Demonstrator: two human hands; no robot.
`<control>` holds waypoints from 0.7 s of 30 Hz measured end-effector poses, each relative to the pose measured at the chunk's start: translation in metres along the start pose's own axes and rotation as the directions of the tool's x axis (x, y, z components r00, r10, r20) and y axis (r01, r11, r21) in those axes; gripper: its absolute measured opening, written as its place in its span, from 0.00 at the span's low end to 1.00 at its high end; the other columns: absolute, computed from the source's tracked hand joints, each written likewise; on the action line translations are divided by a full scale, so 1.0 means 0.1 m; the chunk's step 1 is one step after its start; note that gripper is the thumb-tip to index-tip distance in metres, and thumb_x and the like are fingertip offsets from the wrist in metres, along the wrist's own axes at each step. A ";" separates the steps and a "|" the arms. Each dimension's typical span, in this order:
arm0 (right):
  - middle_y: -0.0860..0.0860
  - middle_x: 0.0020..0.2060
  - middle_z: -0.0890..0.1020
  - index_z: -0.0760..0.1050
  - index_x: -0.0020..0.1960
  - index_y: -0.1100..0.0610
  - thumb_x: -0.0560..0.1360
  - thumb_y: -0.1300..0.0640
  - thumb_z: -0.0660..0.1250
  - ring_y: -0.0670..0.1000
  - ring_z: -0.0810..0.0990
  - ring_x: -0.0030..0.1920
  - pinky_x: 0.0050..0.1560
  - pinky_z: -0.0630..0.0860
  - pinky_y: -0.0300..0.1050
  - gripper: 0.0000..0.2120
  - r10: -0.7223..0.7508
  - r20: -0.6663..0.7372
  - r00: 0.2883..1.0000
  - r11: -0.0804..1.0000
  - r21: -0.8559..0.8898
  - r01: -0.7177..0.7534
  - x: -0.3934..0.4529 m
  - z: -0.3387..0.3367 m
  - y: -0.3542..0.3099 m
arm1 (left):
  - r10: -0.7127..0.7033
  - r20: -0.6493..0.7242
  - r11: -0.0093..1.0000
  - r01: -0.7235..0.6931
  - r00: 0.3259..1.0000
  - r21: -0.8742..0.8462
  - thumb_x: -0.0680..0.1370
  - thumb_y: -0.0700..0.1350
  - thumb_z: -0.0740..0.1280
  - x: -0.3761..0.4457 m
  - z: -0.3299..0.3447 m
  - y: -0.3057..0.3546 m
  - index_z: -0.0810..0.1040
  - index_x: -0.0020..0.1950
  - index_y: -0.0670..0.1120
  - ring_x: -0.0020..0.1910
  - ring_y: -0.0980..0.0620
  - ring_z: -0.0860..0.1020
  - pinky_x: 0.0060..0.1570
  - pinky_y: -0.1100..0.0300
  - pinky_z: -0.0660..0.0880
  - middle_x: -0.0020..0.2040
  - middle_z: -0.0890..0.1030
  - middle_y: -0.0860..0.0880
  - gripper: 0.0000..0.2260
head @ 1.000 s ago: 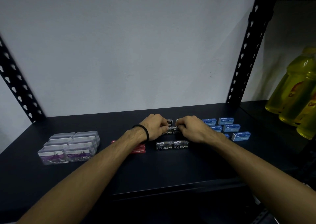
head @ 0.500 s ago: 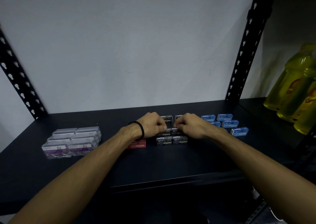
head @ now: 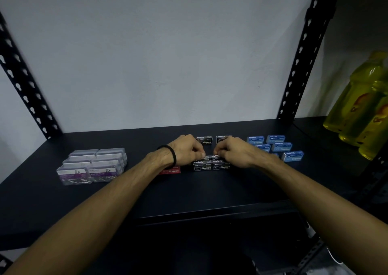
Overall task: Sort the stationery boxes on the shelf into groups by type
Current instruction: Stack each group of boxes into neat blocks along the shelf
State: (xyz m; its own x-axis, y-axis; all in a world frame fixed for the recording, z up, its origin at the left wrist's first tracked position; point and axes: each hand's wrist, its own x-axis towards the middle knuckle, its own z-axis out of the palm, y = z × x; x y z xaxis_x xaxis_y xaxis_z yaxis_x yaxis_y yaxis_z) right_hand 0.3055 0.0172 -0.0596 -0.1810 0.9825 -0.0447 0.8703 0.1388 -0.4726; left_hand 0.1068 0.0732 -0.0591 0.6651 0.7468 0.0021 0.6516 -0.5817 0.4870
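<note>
On the dark shelf black staples boxes lie in rows at the middle. My left hand and my right hand meet over the middle row, fingertips curled onto black boxes there. Two more black boxes stand behind my hands. A red staples box lies under my left wrist. Several blue staples boxes are grouped at the right. Clear paper-clip boxes with purple labels are stacked at the left.
Yellow drink bottles stand on the adjoining shelf at the far right. Black perforated uprights frame the shelf on both sides, with a pale wall behind. The shelf's front edge runs below my forearms.
The two middle black boxes under my fingers have slid toward the front row and now sit close against it. My hands stayed together over them.
</note>
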 end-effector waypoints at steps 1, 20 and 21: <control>0.39 0.43 0.79 0.78 0.48 0.46 0.81 0.58 0.59 0.38 0.76 0.44 0.39 0.67 0.32 0.12 0.000 0.001 1.000 1.000 -0.002 0.000 -0.01 0.00 -0.01 | -0.001 0.003 1.000 0.001 1.000 -0.002 0.77 0.49 0.68 -0.01 0.00 0.00 0.85 0.48 0.50 0.30 0.71 0.76 0.34 0.73 0.69 0.41 0.83 0.58 0.06; 0.44 0.41 0.80 0.77 0.50 0.47 0.70 0.52 0.72 0.43 0.79 0.40 0.37 0.72 0.38 0.09 -0.008 0.084 0.996 0.994 -0.110 0.017 -0.16 0.00 -0.03 | -0.003 0.055 0.994 -0.003 0.999 0.107 0.70 0.55 0.75 -0.07 0.02 0.07 0.82 0.53 0.52 0.39 0.58 0.79 0.37 0.66 0.72 0.41 0.82 0.55 0.15; 0.45 0.41 0.80 0.77 0.51 0.48 0.71 0.54 0.72 0.43 0.79 0.40 0.36 0.72 0.38 0.09 -0.013 0.072 0.997 0.992 -0.123 0.022 -0.15 0.00 -0.03 | -0.001 0.052 0.994 -0.004 0.999 0.111 0.70 0.54 0.75 -0.07 0.02 0.08 0.83 0.52 0.52 0.39 0.58 0.79 0.38 0.65 0.72 0.40 0.82 0.55 0.14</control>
State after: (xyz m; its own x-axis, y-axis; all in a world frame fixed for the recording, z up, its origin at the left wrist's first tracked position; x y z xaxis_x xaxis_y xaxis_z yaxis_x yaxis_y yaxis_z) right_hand 0.3058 0.0017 -0.0580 -0.2248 0.9691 -0.1018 0.9158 0.1744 -0.3617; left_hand 0.1083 0.0626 -0.0573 0.6820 0.7300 -0.0436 0.6853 -0.6171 0.3866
